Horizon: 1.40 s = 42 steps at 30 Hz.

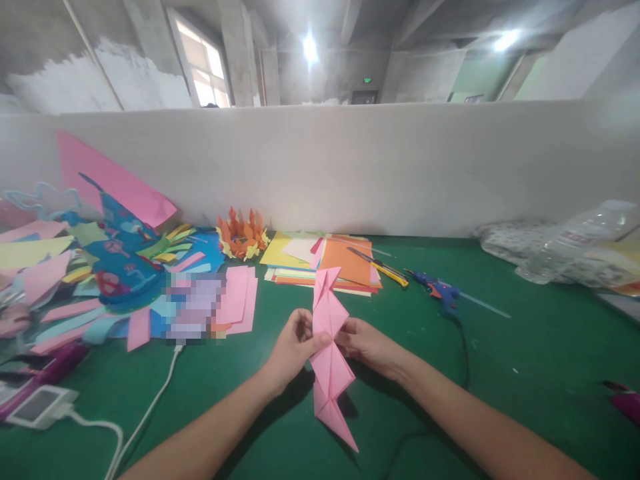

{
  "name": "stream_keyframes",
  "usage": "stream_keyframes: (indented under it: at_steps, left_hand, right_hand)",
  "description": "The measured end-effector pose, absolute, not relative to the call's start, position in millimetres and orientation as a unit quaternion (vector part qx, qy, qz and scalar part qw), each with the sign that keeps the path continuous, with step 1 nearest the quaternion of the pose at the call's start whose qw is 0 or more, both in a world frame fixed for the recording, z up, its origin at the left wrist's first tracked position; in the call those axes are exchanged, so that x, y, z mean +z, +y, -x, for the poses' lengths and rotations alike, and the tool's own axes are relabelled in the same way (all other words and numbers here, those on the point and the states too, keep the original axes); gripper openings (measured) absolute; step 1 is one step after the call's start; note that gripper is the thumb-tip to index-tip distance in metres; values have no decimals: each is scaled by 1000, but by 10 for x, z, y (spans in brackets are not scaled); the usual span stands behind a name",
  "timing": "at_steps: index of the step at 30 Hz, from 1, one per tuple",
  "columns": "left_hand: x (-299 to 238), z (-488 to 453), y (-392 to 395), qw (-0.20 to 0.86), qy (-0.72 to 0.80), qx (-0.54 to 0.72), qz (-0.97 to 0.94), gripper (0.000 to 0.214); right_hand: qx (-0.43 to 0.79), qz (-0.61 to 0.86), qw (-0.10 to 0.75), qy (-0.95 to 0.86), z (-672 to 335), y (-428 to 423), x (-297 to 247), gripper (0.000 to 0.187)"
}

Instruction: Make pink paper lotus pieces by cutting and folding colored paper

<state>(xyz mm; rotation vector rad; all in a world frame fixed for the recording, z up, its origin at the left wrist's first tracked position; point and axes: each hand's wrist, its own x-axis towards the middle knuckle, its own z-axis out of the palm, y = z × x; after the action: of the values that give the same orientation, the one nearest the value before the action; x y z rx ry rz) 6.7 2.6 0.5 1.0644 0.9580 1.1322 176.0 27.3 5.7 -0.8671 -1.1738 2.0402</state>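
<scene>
A long piece of folded pink paper (331, 373), made of pointed, creased sections, is held upright in front of me over the green table. My left hand (299, 343) pinches its middle from the left, with the thumb lying across the front and the fingers curled behind. From the right, my right hand (367, 345) grips the same middle part; its fingertips are partly hidden behind the paper. The lower end tapers to a point near the table.
Beyond the paper lie stacked coloured sheets (345, 263), a yellow utility knife (393, 272) and a blue glue gun (437, 290) with its cable. Left are an orange paper crown (243, 237), a blue cone hat (123, 267) and white cables (155, 400). A plastic bottle (575, 240) is far right.
</scene>
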Motion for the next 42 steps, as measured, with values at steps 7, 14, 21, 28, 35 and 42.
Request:
stream_keyframes:
  at_steps: [7, 14, 21, 28, 35, 42]
  left_hand:
    - [28, -70, -8, 640, 365, 484, -472, 42]
    - [79, -54, -30, 703, 301, 476, -435, 34]
    - [98, -2, 26, 781, 277, 480, -288, 38]
    - [109, 103, 153, 786, 256, 539, -162, 31]
    - [94, 205, 271, 733, 264, 616, -115, 17]
    - [106, 256, 325, 708, 351, 595, -146, 22]
  right_hand:
    - [777, 304, 313, -453, -1785, 287, 43, 32]
    - [788, 281, 309, -452, -1808, 305, 36, 34]
    - [820, 269, 321, -391, -1838, 327, 128, 26]
    - [821, 293, 390, -295, -1913, 411, 114, 22]
    - [812, 318, 426, -240, -1996, 524, 48, 13]
    - [806, 347, 414, -240, -2030, 513, 138, 29]
